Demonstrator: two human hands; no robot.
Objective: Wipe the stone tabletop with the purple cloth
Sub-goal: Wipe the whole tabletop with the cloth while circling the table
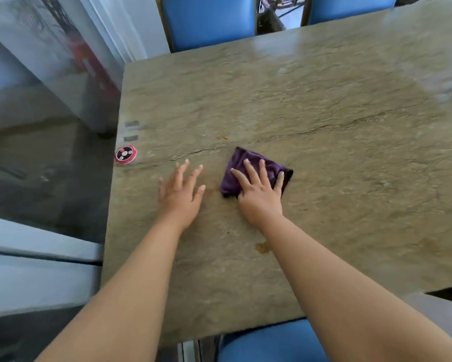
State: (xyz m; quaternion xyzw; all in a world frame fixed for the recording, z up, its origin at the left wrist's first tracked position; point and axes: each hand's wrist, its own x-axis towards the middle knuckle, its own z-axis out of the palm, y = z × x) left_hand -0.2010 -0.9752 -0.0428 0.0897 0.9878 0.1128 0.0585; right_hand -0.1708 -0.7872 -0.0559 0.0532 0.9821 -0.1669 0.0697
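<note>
1. Two bare hands rest on a mottled tan-green stone desk [324, 113] in the single head view, with both forearms reaching in from the bottom edge.
2. The right hand [260, 194] lies palm down with fingers spread flat, pressing on a crumpled purple cloth [245, 163]; the fingers do not curl around it.
3. The purple cloth sits near the middle of the desk's near half, just right of the left hand and touching the stone.
4. The left hand [179, 194] lies open and flat on the bare stone, fingers splayed, with nothing in it.
5. A small brownish stain [263, 247] marks the stone between the two forearms, and a smaller orange speck [222, 138] lies beyond the cloth.
6. A round red-and-black disc [125, 154] sits at the desk's left edge, well apart from the cloth, with two small grey rectangular marks [131, 131] just beyond it.
7. Blue-cushioned chairs [209, 20] stand at the far edge, and another blue seat [269, 343] shows at the near edge.
</note>
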